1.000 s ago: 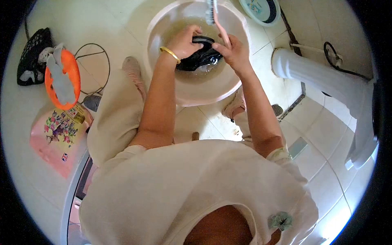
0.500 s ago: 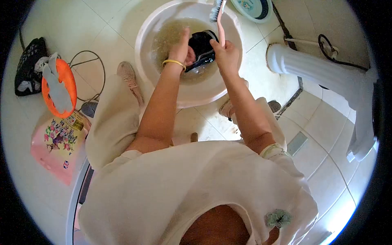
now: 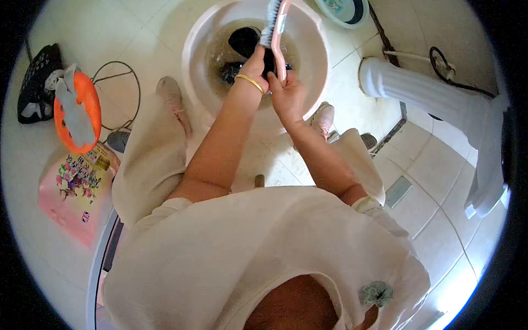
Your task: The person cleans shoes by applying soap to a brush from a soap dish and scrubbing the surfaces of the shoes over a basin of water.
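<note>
A pink-handled brush (image 3: 279, 41) with pale bristles stands upright in my right hand (image 3: 289, 98), which is closed around the lower end of its handle. My left hand (image 3: 254, 69), with a gold bangle at the wrist, is closed against a wet black item that looks like a shoe (image 3: 243, 42); its fingers are partly hidden. Dark parts of that item show on both sides of my left hand. Beneath both hands is a pale pink basin (image 3: 193, 66) of cloudy, brownish water. The bristles face left, above the black item.
A smaller basin (image 3: 355, 22) stands at the upper right. White pipe (image 3: 407, 80) runs along the right side. To the left lie a black mesh bag (image 3: 38, 82), an orange-rimmed object (image 3: 82, 99) and a pink printed bag (image 3: 66, 203). My shoes (image 3: 175, 104) flank the large basin.
My right hand and the brush have moved left and toward me. My left hand has shifted right, close beside the right one. The black item has changed its position in the water.
</note>
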Action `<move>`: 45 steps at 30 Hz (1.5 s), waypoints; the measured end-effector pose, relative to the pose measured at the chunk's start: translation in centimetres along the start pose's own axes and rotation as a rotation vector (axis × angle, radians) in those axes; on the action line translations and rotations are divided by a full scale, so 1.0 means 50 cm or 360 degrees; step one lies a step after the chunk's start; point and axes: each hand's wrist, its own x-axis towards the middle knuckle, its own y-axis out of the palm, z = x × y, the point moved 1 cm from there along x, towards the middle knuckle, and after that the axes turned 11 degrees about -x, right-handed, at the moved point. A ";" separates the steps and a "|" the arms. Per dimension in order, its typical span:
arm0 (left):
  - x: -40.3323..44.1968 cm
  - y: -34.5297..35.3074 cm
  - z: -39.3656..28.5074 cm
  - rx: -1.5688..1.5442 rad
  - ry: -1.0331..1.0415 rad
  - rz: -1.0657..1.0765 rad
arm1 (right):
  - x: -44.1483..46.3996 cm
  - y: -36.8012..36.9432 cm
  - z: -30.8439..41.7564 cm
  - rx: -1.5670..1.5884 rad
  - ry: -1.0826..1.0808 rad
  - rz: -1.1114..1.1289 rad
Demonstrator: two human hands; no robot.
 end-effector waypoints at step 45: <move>0.330 -0.282 0.166 0.0128 0.0343 -0.0137 | -0.182 -0.186 -0.042 -0.0786 -0.0275 0.0690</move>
